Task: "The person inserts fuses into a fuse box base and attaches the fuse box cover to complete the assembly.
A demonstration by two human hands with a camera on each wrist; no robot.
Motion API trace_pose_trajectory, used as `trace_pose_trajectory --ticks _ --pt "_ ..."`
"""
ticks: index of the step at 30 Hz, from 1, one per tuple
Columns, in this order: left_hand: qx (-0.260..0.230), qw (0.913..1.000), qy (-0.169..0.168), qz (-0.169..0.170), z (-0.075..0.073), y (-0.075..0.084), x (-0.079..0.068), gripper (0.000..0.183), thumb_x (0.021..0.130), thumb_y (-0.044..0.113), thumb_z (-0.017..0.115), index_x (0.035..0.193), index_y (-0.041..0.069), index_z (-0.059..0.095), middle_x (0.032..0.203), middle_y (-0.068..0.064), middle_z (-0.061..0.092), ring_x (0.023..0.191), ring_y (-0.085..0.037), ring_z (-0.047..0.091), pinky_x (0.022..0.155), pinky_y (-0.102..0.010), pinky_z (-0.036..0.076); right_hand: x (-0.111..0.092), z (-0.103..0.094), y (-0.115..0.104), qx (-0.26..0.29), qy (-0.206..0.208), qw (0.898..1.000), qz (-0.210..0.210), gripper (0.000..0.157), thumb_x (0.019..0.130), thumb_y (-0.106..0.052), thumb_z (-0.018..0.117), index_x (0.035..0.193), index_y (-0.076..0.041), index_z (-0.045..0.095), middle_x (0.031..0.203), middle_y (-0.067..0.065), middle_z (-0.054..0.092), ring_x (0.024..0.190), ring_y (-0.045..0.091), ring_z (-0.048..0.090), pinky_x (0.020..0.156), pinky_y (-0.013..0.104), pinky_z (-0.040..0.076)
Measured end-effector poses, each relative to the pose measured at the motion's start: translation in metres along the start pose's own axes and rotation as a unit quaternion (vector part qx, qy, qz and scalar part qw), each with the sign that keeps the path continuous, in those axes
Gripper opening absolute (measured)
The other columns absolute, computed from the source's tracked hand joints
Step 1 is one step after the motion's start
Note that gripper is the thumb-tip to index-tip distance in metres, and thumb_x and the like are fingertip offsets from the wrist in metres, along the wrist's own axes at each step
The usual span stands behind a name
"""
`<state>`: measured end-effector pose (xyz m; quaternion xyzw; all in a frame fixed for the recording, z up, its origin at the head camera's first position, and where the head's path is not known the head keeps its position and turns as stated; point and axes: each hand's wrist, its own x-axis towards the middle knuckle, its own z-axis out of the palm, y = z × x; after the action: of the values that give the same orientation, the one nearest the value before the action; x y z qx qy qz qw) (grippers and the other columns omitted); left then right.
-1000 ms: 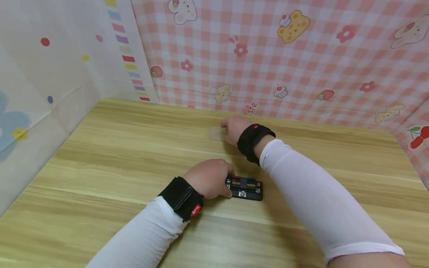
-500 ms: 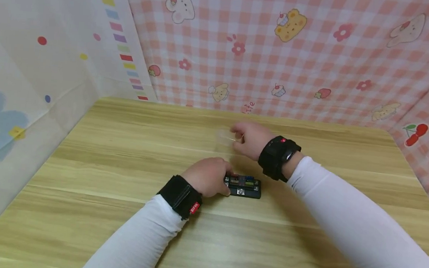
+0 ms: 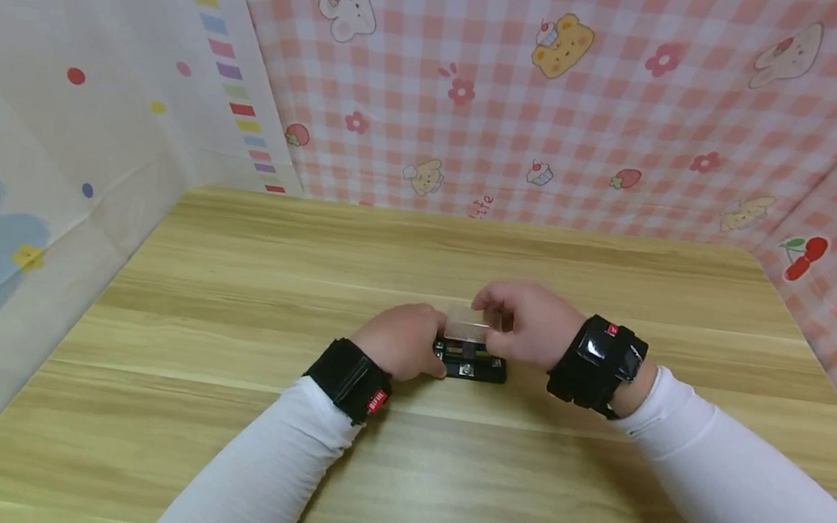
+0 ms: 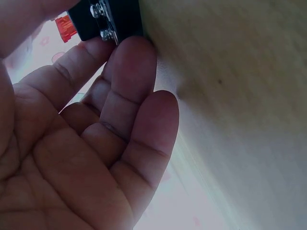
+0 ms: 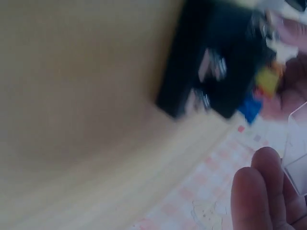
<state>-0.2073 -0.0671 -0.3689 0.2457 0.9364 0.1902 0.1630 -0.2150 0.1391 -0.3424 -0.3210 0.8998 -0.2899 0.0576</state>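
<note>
A black fuse block point(image 3: 482, 371) with metal screw terminals lies on the table. My left hand point(image 3: 400, 343) grips its left end between thumb and fingers. My right hand point(image 3: 536, 325) pinches a clear plastic cover point(image 3: 463, 323) by its right side, over the block's far part. In the right wrist view the cover point(image 5: 298, 148) appears apart from the block, whose blue blade fuse point(image 5: 250, 107) and yellow blade fuse point(image 5: 267, 80) stand exposed. The left wrist view shows a red blade fuse point(image 4: 65, 28) beside the left fingers; most of the block falls outside that view.
Both hands work over a wood-grain table point(image 3: 316, 262). A pink checked cloth point(image 3: 396, 57) with cartoon prints hangs along its back edge. A white printed cloth point(image 3: 121, 135) stands at the left side.
My right hand has come nearer and to the right from the table's far part, bringing the clear cover over the fuse block. The left hand has kept its grip on the block.
</note>
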Motion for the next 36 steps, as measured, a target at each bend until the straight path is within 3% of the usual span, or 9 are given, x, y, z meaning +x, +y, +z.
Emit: trace_pose_trajectory --ticks 11,21,36 --pt "0.023 0.9997 -0.003 0.001 0.000 0.002 0.000 0.033 0.069 0.029 0.082 0.093 0.017 0.064 0.082 0.004 0.059 0.070 -0.013 0.052 0.065 -0.031 0.045 -0.012 0.019 0.002 -0.052 -0.033 0.998 0.014 0.028 0.076 -0.011 0.071 0.102 -0.016 0.063 0.085 -0.005 0.059 0.067 0.011 0.050 0.057 0.031 0.046" --pt "0.028 0.9996 -0.001 0.005 -0.001 0.001 0.000 0.031 0.069 0.030 0.082 0.090 0.016 0.063 0.083 0.004 0.059 0.070 -0.013 0.052 0.065 -0.031 0.045 -0.012 0.022 0.004 -0.082 -0.033 0.996 -0.006 0.026 0.077 -0.012 0.075 0.101 -0.017 0.065 0.087 -0.006 0.061 0.071 0.008 0.051 0.062 0.030 0.047" --pt "0.037 0.9993 0.003 0.004 0.001 0.002 0.001 0.035 0.069 0.030 0.081 0.095 0.014 0.063 0.084 0.004 0.058 0.071 -0.012 0.053 0.066 -0.031 0.045 -0.011 0.025 0.003 -0.112 -0.047 0.993 0.007 0.024 0.078 -0.012 0.074 0.100 -0.015 0.065 0.085 -0.004 0.061 0.069 0.009 0.050 0.064 0.031 0.046"
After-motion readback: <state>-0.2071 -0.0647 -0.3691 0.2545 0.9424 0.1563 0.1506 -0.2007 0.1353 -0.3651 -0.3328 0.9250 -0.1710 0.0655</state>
